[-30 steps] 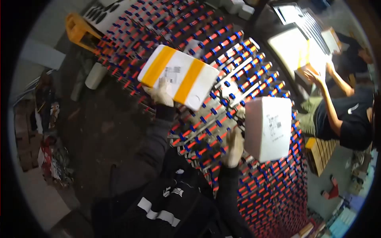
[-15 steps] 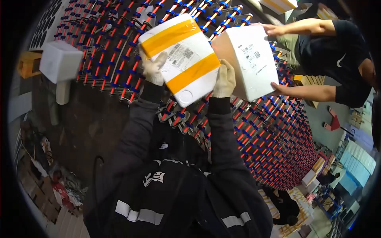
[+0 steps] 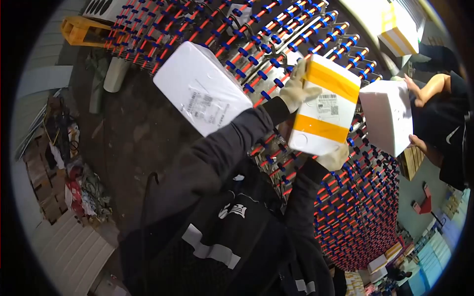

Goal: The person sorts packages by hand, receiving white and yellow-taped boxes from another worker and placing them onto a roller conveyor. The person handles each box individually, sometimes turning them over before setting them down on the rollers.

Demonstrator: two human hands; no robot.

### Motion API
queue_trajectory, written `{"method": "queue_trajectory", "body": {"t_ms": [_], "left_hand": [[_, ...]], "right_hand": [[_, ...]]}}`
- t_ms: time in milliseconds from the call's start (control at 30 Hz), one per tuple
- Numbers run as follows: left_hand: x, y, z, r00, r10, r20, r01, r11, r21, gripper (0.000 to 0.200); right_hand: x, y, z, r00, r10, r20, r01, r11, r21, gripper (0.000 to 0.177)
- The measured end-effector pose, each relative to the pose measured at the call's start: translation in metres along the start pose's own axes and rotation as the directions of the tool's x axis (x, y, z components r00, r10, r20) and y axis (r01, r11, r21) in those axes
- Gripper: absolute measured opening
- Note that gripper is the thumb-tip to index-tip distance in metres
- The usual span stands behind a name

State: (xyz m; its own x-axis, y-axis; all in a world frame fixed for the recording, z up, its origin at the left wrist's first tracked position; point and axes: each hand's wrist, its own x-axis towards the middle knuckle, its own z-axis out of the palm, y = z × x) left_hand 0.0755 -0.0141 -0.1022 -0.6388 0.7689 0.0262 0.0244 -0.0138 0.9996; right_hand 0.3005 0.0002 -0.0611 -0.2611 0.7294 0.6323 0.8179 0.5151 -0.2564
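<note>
Both hands gloved, both gripping one parcel. Left hand (image 3: 299, 89) clamps the upper corner of the yellow-taped foam box (image 3: 325, 111); right hand (image 3: 335, 158) cups its lower end from beneath. Box is held tilted, shipping label facing up, lifted above the roller conveyor (image 3: 355, 207) with its red and blue wheels. To the left, past the left sleeve, a plain white foam box (image 3: 200, 93) with label up sits at the conveyor's edge; cannot tell whether it rests on the rollers. Just right of the held box, a co-worker's hand (image 3: 414, 88) grips a second white box (image 3: 387, 116). Farther off, another yellow-taped box (image 3: 397, 24).
</note>
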Motion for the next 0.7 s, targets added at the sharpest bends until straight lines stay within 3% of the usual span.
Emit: {"method": "queue_trajectory", "body": {"t_ms": [67, 100, 133, 200, 233, 267, 300, 333, 400, 433, 467, 533, 600, 633, 667, 700], "left_hand": [[-0.004, 0.02, 0.007, 0.989, 0.0, 0.15, -0.024, 0.987, 0.159, 0.107], [-0.001, 0.027, 0.009, 0.954, -0.071, 0.29, 0.031, 0.99, 0.14, 0.117], [0.003, 0.018, 0.017, 0.936, -0.04, 0.349, -0.04, 0.975, 0.217, 0.115], [-0.012, -0.003, 0.039, 0.953, 0.087, 0.289, -0.153, 0.965, 0.213, 0.093], [-0.026, 0.039, 0.029, 0.935, -0.021, 0.354, -0.062, 0.973, 0.223, 0.082], [-0.04, 0.018, 0.044, 0.922, -0.079, 0.38, 0.067, 0.997, 0.044, 0.075], [-0.059, 0.055, 0.033, 0.868, -0.196, 0.457, 0.199, 0.979, 0.041, 0.062], [-0.081, 0.031, 0.045, 0.873, -0.157, 0.461, 0.169, 0.986, 0.016, 0.052], [-0.123, 0.037, 0.039, 0.766, -0.273, 0.582, 0.181, 0.96, 0.212, 0.042], [-0.154, 0.018, 0.043, 0.799, -0.248, 0.548, 0.183, 0.968, 0.171, 0.04], [-0.172, 0.03, 0.033, 0.768, -0.303, 0.564, 0.218, 0.952, 0.215, 0.04], [-0.189, 0.045, 0.014, 0.795, -0.205, 0.572, 0.068, 0.966, 0.251, 0.037], [-0.174, 0.063, -0.012, 0.799, 0.11, 0.591, -0.344, 0.89, 0.299, 0.033], [-0.157, 0.09, -0.031, 0.784, 0.195, 0.589, -0.461, 0.819, 0.343, 0.025], [-0.146, 0.113, -0.053, 0.812, 0.397, 0.428, -0.542, 0.785, 0.3, 0.017], [-0.132, 0.12, -0.075, 0.736, 0.644, 0.209, -0.675, 0.721, 0.157, 0.012]], "right_hand": [[-0.01, 0.025, -0.015, 1.0, -0.005, -0.027, 0.006, 1.0, 0.027, 0.014], [-0.019, 0.044, -0.021, 0.966, 0.187, 0.18, -0.237, 0.916, 0.323, 0.017], [-0.023, 0.065, -0.026, 0.936, 0.223, 0.273, -0.308, 0.894, 0.326, 0.015], [-0.032, 0.093, -0.034, 0.888, 0.37, 0.273, -0.425, 0.886, 0.182, 0.018], [-0.038, 0.11, -0.041, 0.858, 0.446, 0.255, -0.485, 0.867, 0.114, 0.019], [-0.043, 0.121, -0.047, 0.83, 0.502, 0.244, -0.535, 0.84, 0.091, 0.021], [-0.049, 0.13, -0.054, 0.801, 0.55, 0.237, -0.583, 0.807, 0.094, 0.022], [-0.052, 0.136, -0.061, 0.772, 0.591, 0.236, -0.625, 0.772, 0.113, 0.023], [-0.062, 0.141, -0.068, 0.702, 0.658, 0.271, -0.709, 0.679, 0.19, 0.026], [-0.064, 0.139, -0.07, 0.664, 0.686, 0.298, -0.747, 0.619, 0.242, 0.027], [-0.068, 0.137, -0.069, 0.625, 0.71, 0.324, -0.78, 0.55, 0.3, 0.029], [-0.074, 0.13, -0.069, 0.543, 0.747, 0.384, -0.824, 0.387, 0.413, 0.031], [-0.081, 0.12, -0.07, 0.453, 0.764, 0.459, -0.841, 0.195, 0.505, 0.034], [-0.084, 0.113, -0.07, 0.403, 0.767, 0.499, -0.838, 0.091, 0.538, 0.035], [-0.087, 0.106, -0.07, 0.36, 0.762, 0.538, -0.823, -0.012, 0.568, 0.037], [-0.092, 0.096, -0.069, 0.314, 0.751, 0.581, -0.803, -0.116, 0.584, 0.038]]}}
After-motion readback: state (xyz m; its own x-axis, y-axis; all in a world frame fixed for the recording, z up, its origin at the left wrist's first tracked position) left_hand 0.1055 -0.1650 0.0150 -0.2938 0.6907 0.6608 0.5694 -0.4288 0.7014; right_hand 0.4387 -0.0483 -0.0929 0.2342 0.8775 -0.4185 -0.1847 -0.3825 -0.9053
